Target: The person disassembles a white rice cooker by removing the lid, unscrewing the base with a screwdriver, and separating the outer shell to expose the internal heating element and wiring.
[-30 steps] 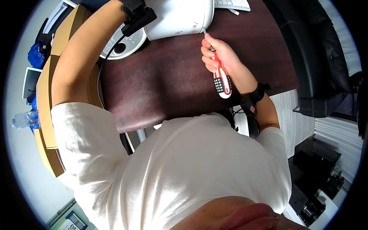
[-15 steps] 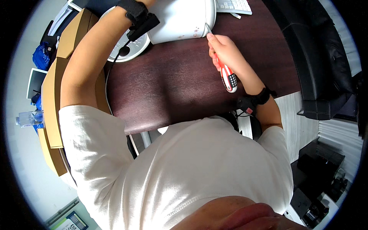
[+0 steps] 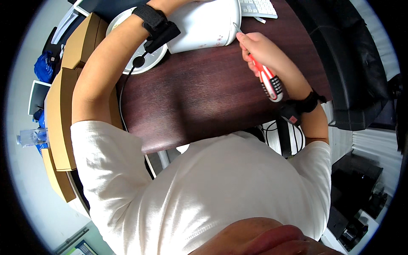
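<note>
My right hand (image 3: 260, 49) is closed around a screwdriver (image 3: 270, 83) with a red, white and black handle. Its thin metal shaft points up and to the left, with the tip against or just over the right edge of a white housing (image 3: 199, 27). This smooth, rounded housing has small flower prints along its near side and lies at the top of the desk. My left hand (image 3: 182, 3) reaches over the housing's far left, mostly cut off by the top edge, its fingers hidden. Beneath my left forearm sits a round silver-grey part (image 3: 159, 53), partly covered.
The dark brown desk (image 3: 191, 97) spreads out before me. A white keyboard (image 3: 257, 7) lies beyond the housing. Cardboard boxes (image 3: 61, 119) line the left side, near a clear plastic bottle (image 3: 34, 137). A black leather seat (image 3: 352, 63) stands at the right. A cable runs from my left wrist strap (image 3: 155, 21).
My right hand has shifted slightly right and up with the screwdriver, whose handle tilts more to the right. The whole view has also shifted a little.
</note>
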### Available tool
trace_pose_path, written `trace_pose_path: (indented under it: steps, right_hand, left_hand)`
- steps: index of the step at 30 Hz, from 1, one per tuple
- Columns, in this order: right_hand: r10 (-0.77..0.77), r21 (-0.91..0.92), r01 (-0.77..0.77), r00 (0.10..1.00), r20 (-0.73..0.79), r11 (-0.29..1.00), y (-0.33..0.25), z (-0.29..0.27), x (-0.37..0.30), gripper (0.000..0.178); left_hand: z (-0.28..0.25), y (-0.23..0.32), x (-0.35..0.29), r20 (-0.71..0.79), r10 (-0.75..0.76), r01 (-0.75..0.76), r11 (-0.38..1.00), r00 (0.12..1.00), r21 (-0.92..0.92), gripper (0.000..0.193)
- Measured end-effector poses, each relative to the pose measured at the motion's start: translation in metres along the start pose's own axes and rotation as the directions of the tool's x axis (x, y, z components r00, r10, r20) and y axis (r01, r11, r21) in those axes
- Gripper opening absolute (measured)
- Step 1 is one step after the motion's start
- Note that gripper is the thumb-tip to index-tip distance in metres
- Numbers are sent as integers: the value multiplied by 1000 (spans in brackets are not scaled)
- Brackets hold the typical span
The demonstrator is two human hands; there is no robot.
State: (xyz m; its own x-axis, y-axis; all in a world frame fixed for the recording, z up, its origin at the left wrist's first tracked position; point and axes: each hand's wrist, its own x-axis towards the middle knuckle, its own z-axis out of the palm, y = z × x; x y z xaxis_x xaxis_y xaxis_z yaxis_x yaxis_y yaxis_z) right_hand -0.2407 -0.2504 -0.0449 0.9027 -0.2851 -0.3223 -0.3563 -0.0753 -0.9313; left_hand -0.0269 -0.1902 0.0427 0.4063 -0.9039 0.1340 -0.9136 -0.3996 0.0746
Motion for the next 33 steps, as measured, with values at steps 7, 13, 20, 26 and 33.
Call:
trace_pose_path:
  steps: [7,13,20,26,33]
  right_hand:
    - [1,-325,-43,992,-126,945,-32,5,-4,45]
    - [38,461,-127,979,199,878,-18,-11,-4,33]
    - [-215,284,146,949,229,948,4,-5,4,39]
    - [70,137,-59,995,-77,989,60,-59,15,44]
    - [33,-322,-66,994,-107,944,92,-86,88,51]
  left_hand:
    - [3,-4,-8,-61,52,-50,998,997,36,70]
    - [11,-6,8,-2,73,-73,997,997,-25,72]
    - [-19,-28,-12,39,70,-58,962,997,-266,71]
    - [-36,-43,-36,-69,156,-170,924,985,-343,57]
    - [23,-88,-107,-426,-211,73,946,880,-317,93]
